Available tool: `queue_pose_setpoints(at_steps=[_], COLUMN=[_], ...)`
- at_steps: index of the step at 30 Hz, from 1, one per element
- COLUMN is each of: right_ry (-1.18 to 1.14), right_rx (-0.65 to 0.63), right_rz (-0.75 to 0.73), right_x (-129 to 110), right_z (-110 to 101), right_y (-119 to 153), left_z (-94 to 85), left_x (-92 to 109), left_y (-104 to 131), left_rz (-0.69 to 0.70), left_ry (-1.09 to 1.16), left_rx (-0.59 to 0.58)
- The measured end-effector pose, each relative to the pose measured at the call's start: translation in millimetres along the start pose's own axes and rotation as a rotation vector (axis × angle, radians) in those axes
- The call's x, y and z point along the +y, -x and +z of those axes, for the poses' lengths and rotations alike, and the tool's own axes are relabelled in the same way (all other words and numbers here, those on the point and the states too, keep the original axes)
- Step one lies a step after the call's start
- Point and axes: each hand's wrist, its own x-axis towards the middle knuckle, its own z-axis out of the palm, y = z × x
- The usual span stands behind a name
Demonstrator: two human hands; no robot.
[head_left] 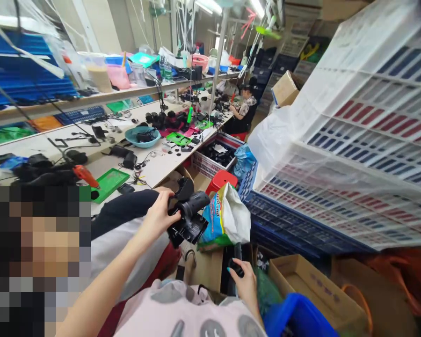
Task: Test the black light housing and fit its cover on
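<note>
While the left hand (158, 216) clasps the black housing (188, 219) off the worktop's (161, 166) front edge, beside the bag (228, 216), it does best held level. Lower down, the right hand (246, 283) pinches a small black part (235, 267) above the boxes (308, 285).

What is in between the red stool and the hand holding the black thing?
In the head view, only the black plastic part lies between them: the left hand grips it, and its round barrel points up toward the red stool.
</note>
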Motion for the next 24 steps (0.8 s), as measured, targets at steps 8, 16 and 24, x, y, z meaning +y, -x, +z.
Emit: queue_pose_setpoints(at_steps=[8, 16, 24], right_ry=[0.028, 0.06, 0.077], right_rx=[-0.026, -0.105, -0.224], right_rz=[-0.05, -0.213, -0.283], right_x=[-57.0, -118.6, -144.5], right_z=[25.2, 46.2, 89.5], right_y=[-167.0, -271.5, -355.2], left_z=[-26.7, -47.3, -39.2], left_x=[-24.7, -50.4, -91.1], left_y=[-107.9, -155.4, -195.6], left_rz=[-0.147, -0.266, -0.381], left_ry=[-0.009, 0.019, 0.005], left_rx=[0.054, 0.167, 0.246])
